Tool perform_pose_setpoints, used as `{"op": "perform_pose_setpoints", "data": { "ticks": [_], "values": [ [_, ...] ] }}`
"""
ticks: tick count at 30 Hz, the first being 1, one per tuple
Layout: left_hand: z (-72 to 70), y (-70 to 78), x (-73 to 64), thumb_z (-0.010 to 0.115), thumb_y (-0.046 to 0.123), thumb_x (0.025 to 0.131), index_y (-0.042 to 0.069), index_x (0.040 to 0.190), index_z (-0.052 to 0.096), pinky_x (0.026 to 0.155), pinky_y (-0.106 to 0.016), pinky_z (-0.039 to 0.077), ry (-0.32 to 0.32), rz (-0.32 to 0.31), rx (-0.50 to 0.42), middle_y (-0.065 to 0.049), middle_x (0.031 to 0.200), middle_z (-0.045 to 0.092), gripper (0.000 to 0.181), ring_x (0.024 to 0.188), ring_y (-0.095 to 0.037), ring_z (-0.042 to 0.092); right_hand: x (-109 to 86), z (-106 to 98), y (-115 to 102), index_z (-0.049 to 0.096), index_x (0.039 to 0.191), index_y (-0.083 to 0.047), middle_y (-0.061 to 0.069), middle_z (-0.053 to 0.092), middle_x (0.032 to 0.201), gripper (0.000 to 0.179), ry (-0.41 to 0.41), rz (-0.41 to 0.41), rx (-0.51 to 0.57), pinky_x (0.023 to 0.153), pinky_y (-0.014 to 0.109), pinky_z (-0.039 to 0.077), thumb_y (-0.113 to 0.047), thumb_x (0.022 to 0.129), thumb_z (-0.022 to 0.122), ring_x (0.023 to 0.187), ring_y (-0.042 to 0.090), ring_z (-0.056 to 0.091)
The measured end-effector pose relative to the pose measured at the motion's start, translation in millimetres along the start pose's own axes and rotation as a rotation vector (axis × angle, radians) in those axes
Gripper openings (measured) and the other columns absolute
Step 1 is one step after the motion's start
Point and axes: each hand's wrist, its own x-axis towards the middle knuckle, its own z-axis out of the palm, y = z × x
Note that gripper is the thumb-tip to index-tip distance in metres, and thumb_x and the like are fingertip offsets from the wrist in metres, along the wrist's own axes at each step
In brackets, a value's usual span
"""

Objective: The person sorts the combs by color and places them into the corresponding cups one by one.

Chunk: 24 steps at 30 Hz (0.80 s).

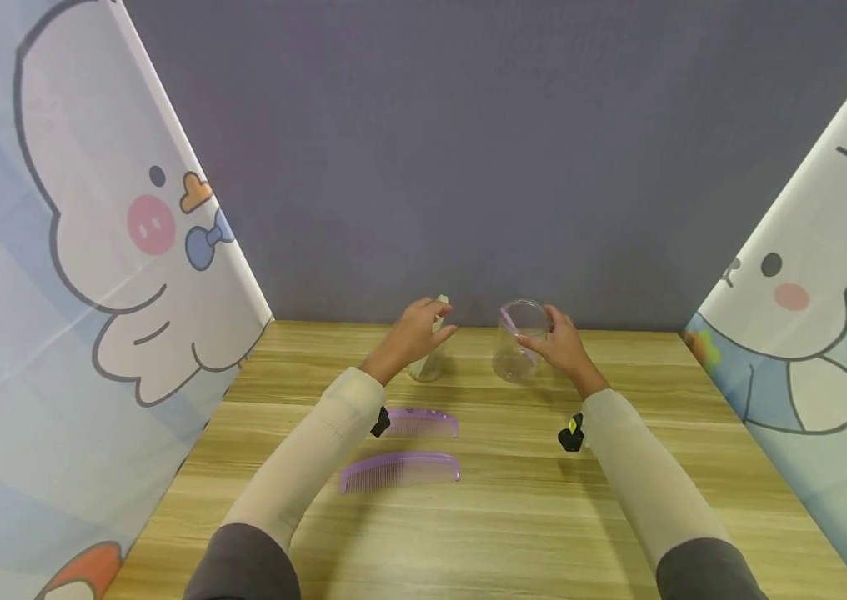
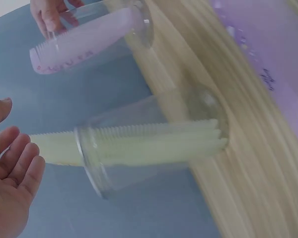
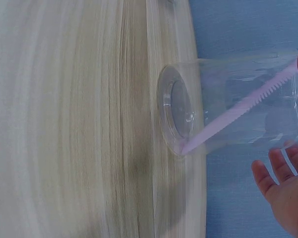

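Observation:
My right hand (image 1: 560, 343) holds a clear plastic cup (image 1: 519, 367) near its rim, thumb on one side and fingers on the other. Inside that cup a purple comb (image 3: 243, 106) leans slantwise. A second clear cup (image 2: 149, 181) stands to its left, with several pale yellow-green combs (image 2: 154, 141) upright in it and their ends sticking out above the rim. Beside those ends is my left hand (image 1: 418, 327), its fingers loosely bent and nothing gripped between them. Two purple combs lie on the table, one farther back (image 1: 423, 423) and one nearer (image 1: 399, 472).
The wood-grain table (image 1: 513, 517) ends at a dark grey panel (image 1: 468, 167) right behind the cups. Cartoon-printed cloth walls rise at the left (image 1: 93, 275) and right (image 1: 814, 333). The left forearm passes over the left end of the farther purple comb.

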Motion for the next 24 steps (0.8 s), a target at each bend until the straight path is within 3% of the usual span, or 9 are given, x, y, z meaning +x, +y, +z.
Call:
{"op": "perform_pose_setpoints", "data": {
  "ticks": [7, 12, 24],
  "values": [
    [0.5, -13.8, -18.2, 0.073, 0.026, 0.096, 0.004, 0.125, 0.069, 0.09, -0.039, 0.058, -0.01, -0.016, 0.056, -0.012, 0.116, 0.071, 0.036, 0.105, -0.027, 0.067, -0.3, -0.6, 0.3, 0.016, 0.162, -0.002, 0.032, 0.031, 0.156, 0.103, 0.007, 0.001, -0.007, 0.107, 0.065, 0.044, -0.044, 0.09, 0.076, 0.135, 0.049, 0.042],
    [-2.0, -24.4, -32.8, 0.072, 0.03, 0.096, 0.007, 0.127, 0.068, 0.09, -0.039, 0.059, -0.057, -0.073, 0.076, -0.011, 0.119, 0.071, 0.039, 0.107, -0.026, 0.068, 0.1, -1.4, 1.1, 0.015, 0.162, -0.001, 0.032, 0.033, 0.155, 0.105, 0.011, -0.003, -0.026, 0.106, 0.064, 0.044, -0.049, 0.09, 0.075, 0.133, 0.048, 0.043],
    [-4.3, -54.6, -72.0, 0.075, 0.023, 0.093, -0.005, 0.126, 0.066, 0.1, -0.047, 0.055, -0.132, -0.107, 0.066, -0.02, 0.121, 0.071, 0.045, 0.114, -0.035, 0.066, -1.2, -3.2, 1.2, 0.017, 0.161, 0.0, 0.032, 0.033, 0.154, 0.106, 0.012, -0.005, -0.019, 0.107, 0.064, 0.044, -0.051, 0.089, 0.075, 0.135, 0.049, 0.043]
  ]
}}
